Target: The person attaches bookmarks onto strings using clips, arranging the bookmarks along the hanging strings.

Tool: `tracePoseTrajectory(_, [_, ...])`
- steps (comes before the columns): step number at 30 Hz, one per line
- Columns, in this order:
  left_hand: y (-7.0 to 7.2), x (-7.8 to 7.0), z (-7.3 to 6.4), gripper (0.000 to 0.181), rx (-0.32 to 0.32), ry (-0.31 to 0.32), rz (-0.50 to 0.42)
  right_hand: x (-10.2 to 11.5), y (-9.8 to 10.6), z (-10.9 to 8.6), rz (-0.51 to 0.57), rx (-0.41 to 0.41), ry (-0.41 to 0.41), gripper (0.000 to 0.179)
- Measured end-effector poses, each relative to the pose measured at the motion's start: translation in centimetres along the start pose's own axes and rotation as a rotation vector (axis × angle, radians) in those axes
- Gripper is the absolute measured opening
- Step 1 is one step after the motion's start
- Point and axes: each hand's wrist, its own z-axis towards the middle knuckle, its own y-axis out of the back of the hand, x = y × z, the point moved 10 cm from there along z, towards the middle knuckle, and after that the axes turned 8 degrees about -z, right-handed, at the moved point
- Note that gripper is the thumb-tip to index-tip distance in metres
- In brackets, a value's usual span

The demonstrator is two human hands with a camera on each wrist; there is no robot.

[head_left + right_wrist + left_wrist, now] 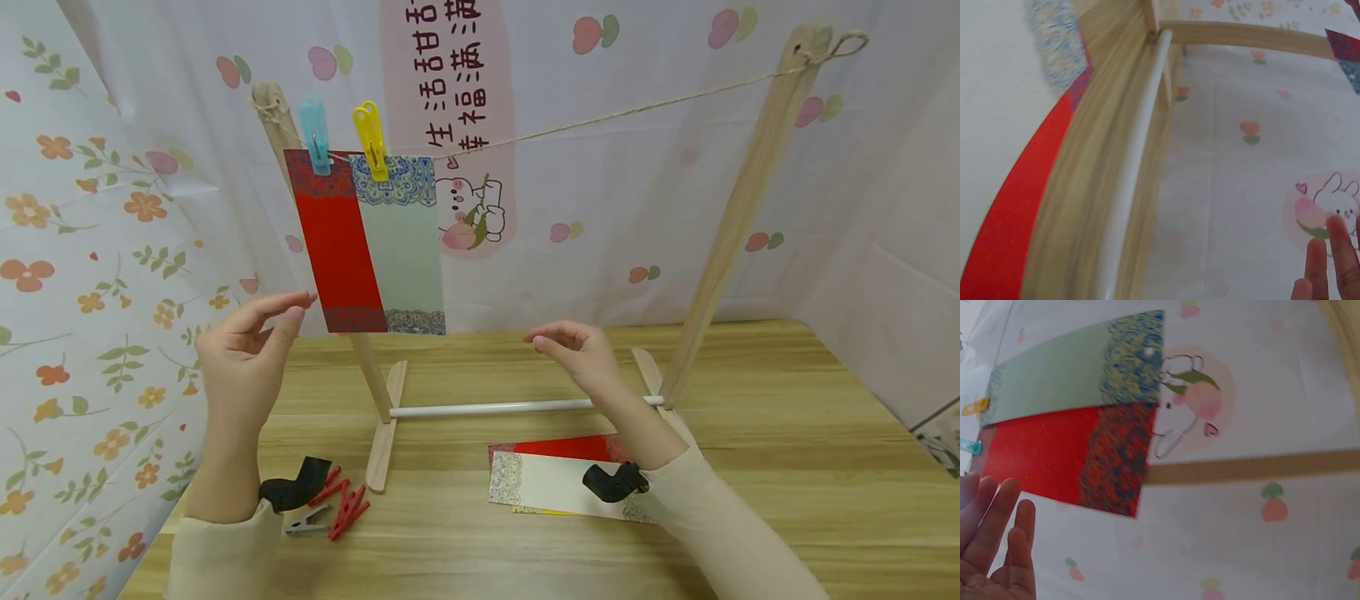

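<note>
My left hand (pixel 243 350) is raised at the left with its fingers loosely bent and nothing in them. Its fingertips are close to the lower left edge of a red card (pixel 333 250) with a patterned border. Beside that card hangs a pale green card (pixel 405 258), overlapping it slightly. A blue clothespin (pixel 315 137) and a yellow clothespin (pixel 371 142) clip the two cards to a twine line (pixel 585 123). My right hand (pixel 581 354) hovers above the white crossbar (pixel 495 408), fingers relaxed and holding nothing.
Under my right forearm lie a cream card (pixel 547 483), a red card (pixel 566 447) and a yellow edge. Red clothespins (pixel 348 510) and a grey clothespin (pixel 307 522) lie by my left wrist. Wooden posts (pixel 738 212) hold the twine, before a printed cloth (pixel 600 233).
</note>
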Motion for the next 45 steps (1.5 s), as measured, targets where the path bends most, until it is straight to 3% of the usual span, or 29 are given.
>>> tracePoseTrajectory(6, [1.8, 2.1, -2.1, 0.017, 0.075, 0.164, 0.320, -2.1, 1.3, -1.4, -0.109, 0.050, -0.024, 0.029])
tracePoseTrajectory(11, [3.3, 4.0, -4.1, 0.021, 0.186, 0.272, 0.493, -3.8, 2.3, -2.6, -0.204, 0.084, -0.039, 0.029])
tracePoseTrajectory(18, [5.0, 6.1, -7.2, 0.021, 0.283, 0.374, 0.535, -6.0, 3.3, -4.5, -0.306, 0.171, -0.052, 0.029])
tracePoseTrajectory(25, [6.1, 7.0, -9.9, 0.021, 0.420, 0.415, 0.637, -6.9, 2.7, -6.4, -0.329, 0.321, -0.027, 0.031])
tracePoseTrajectory(30, [7.2, 8.6, -12.6, 0.020, 0.551, 0.566, 0.714, -7.1, 1.9, -7.6, -0.409, 0.416, 0.010, 0.037])
tracePoseTrajectory(33, [7.7, 9.6, -14.3, 0.021, 0.627, 0.654, 0.701, -7.3, 1.2, -8.3, -0.482, 0.464, 0.070, 0.040])
tracePoseTrajectory(39, [7.1, 10.8, -16.7, 0.021, 0.784, 0.670, 0.674, -7.6, 0.2, -9.5, -0.628, 0.513, 0.102, 0.042])
tracePoseTrajectory(45, [7.3, 11.2, -17.7, 0.019, 0.822, 0.627, 0.713, -7.7, -0.4, -10.0, -0.683, 0.541, 0.037, 0.048])
